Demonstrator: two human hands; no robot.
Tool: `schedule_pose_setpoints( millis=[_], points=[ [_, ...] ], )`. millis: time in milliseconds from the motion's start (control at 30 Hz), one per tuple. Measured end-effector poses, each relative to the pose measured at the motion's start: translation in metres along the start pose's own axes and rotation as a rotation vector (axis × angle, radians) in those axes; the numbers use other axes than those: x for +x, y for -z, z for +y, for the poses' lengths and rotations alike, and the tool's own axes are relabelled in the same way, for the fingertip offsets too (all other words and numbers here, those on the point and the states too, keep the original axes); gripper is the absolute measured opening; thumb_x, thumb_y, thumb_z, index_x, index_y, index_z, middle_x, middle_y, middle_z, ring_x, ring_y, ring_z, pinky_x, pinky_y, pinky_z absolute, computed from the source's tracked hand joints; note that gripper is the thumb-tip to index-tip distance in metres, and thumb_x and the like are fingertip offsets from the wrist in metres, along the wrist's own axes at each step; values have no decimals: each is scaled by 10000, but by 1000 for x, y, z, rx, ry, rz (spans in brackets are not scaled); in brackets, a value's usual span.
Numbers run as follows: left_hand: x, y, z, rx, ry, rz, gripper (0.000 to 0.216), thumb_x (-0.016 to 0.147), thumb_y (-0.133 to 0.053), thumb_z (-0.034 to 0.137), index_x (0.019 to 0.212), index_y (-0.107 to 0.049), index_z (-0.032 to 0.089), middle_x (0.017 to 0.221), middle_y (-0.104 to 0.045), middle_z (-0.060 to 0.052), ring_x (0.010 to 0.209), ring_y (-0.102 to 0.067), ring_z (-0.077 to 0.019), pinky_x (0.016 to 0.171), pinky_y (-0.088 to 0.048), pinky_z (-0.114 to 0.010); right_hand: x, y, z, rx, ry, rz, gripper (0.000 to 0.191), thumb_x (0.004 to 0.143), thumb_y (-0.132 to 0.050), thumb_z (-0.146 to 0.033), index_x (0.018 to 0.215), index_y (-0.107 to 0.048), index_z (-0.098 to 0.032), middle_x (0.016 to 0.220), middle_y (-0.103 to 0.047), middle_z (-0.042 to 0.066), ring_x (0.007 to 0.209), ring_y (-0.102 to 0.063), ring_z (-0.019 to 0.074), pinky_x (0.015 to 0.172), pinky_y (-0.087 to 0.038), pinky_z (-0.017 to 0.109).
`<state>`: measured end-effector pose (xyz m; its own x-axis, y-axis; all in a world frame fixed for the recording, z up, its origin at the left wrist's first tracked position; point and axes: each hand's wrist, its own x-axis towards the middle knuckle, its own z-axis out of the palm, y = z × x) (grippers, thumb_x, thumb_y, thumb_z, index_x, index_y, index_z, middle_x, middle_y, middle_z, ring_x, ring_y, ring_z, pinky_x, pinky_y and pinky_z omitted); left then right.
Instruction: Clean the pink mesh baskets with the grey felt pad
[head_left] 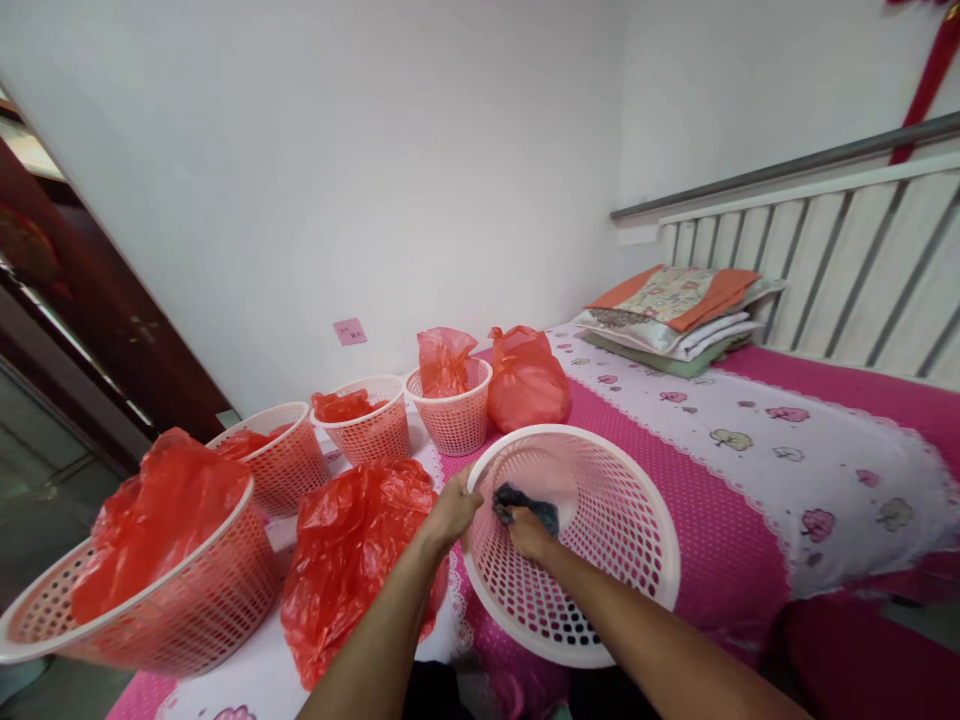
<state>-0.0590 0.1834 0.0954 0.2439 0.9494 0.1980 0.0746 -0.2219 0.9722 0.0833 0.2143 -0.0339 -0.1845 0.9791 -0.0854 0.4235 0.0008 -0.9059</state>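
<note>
A large pink perforated plastic basket (637, 490) tilts toward me on the pink bedspread, its mouth facing me. My left hand (454, 508) grips its white rim on the left side. Inside the basket, my right hand (529, 533) is closed on a dark grey cloth (536, 506), which lies against the inner wall. Part of the cloth is hidden by the fingers. Just left of my left forearm lies a crumpled red plastic bag (352, 550).
Several smaller pink baskets with red bags stand at left, among them a large one (202, 600). A full red bag (527, 385) sits by the wall (450, 180). Folded bedding (675, 305) is stacked near the radiator (847, 260). A dark red stool (862, 660) stands at lower right.
</note>
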Motion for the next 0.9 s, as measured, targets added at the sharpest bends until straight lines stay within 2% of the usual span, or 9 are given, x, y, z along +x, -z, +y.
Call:
schedule_pose_setpoints(
  millis=[100, 200, 300, 400, 533, 667, 767, 833, 900],
  points=[
    [2, 1, -2, -10, -8, 12, 663, 553, -576, 60, 1150, -820, 214, 1250, -852, -46, 1261, -720, -300, 1271, -396, -500, 5, 11, -4, 113, -48, -59, 159, 978, -664, -295, 851, -686, -201, 791, -733, 5, 833, -702, 210, 847, -547, 347],
    [4, 1, -1, -23, -14, 10, 642, 562, -584, 79, 1143, -822, 214, 1266, -847, -57, 1289, -715, -309, 1282, -388, -518, -1, 18, -12, 247, -98, -103, 38, 842, -624, -190, 842, -657, -209, 633, -654, -21, 637, -638, 192, 660, -503, 297],
    [4, 2, 1, -32, -14, 17, 621, 567, -586, 79, 1123, -825, 221, 1289, -837, -66, 1327, -699, -304, 1308, -356, -520, -17, 19, -19, 385, -126, -162, 161, 719, -595, -180, 869, -648, -201, 629, -638, -33, 546, -598, 165, 577, -480, 272],
    [3, 3, 2, -46, 1, 32, 622, 587, -600, 86, 1156, -815, 220, 1301, -831, -70, 1355, -685, -301, 1315, -347, -514, -35, 19, -25, 494, -148, -233, 195, 660, -574, -220, 843, -638, -201, 631, -640, -26, 528, -599, 159, 558, -486, 263],
    [4, 4, 1, -63, 16, 39, 546, 627, -646, 110, 1138, -816, 195, 1251, -846, -91, 1294, -717, -321, 1286, -389, -536, -58, 19, -37, 584, -144, -272, 166, 645, -591, -283, 801, -588, -226, 639, -632, -25, 549, -593, 156, 577, -489, 262],
    [7, 4, -4, -77, 23, 62, 564, 616, -642, 89, 1141, -817, 199, 1257, -844, -85, 1289, -719, -305, 1299, -371, -521, -75, 15, -49, 611, -93, -224, 179, 687, -615, -334, 820, -530, -249, 695, -597, -46, 639, -584, 157, 642, -480, 260],
    [9, 4, -8, -91, 36, 77, 597, 595, -635, 82, 1153, -813, 202, 1252, -844, -83, 1318, -704, -308, 1292, -382, -521, -83, 11, -55, 556, -46, -201, 122, 721, -580, -320, 786, -507, -249, 681, -541, -55, 655, -537, 153, 628, -420, 252],
    [8, 5, -9, -99, 39, 73, 581, 606, -650, 98, 1153, -813, 207, 1246, -844, -81, 1328, -697, -314, 1279, -399, -521, -88, 11, -58, 487, 5, -238, 70, 734, -554, -285, 721, -502, -240, 641, -500, -55, 627, -486, 146, 601, -369, 255],
    [6, 6, -7, -105, 40, 56, 538, 620, -674, 124, 1131, -818, 212, 1216, -851, -78, 1306, -707, -321, 1267, -411, -523, -94, 12, -62, 421, 62, -306, 105, 737, -546, -245, 645, -496, -228, 598, -467, -55, 596, -439, 136, 588, -331, 260]
  ],
)
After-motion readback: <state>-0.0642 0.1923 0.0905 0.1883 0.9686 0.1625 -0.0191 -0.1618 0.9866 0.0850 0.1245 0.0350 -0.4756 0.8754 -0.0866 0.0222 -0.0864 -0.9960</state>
